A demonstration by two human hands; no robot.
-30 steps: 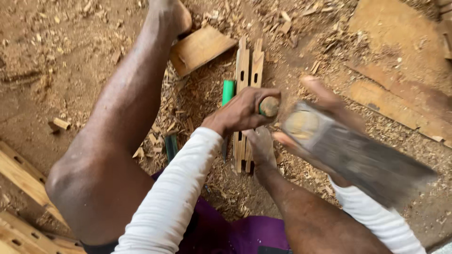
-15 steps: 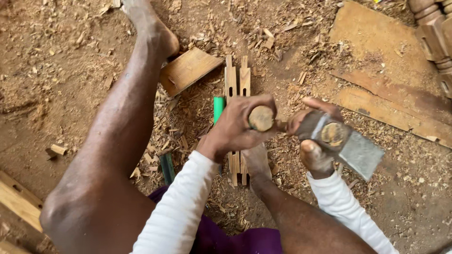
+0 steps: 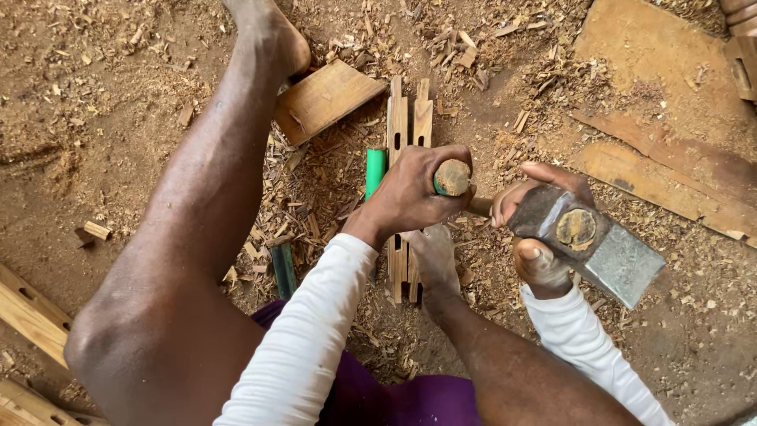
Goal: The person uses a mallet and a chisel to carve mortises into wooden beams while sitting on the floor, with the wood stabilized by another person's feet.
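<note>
My left hand (image 3: 410, 196) is closed around a chisel with a round wooden handle end (image 3: 452, 177), held upright over narrow slotted wooden slats (image 3: 398, 118) that lie on the ground. My right hand (image 3: 535, 251) grips a hatchet just below its grey metal head (image 3: 607, 248), which is just to the right of the chisel handle. My right foot (image 3: 432, 260) presses down on the near end of the slats. My left leg stretches far out, with its foot (image 3: 272, 31) against a flat wooden block (image 3: 325, 99).
A green-handled tool (image 3: 375, 170) lies beside the slats and a darker one (image 3: 282, 270) lies nearer me. Wood chips and sawdust cover the dirt floor. Flat boards (image 3: 662, 95) lie at the right, and pale slotted battens (image 3: 27, 315) at the lower left.
The hatchet was raised close to the camera and blurred; it has come down to the level of the chisel handle. My left hand kept the chisel over the slats.
</note>
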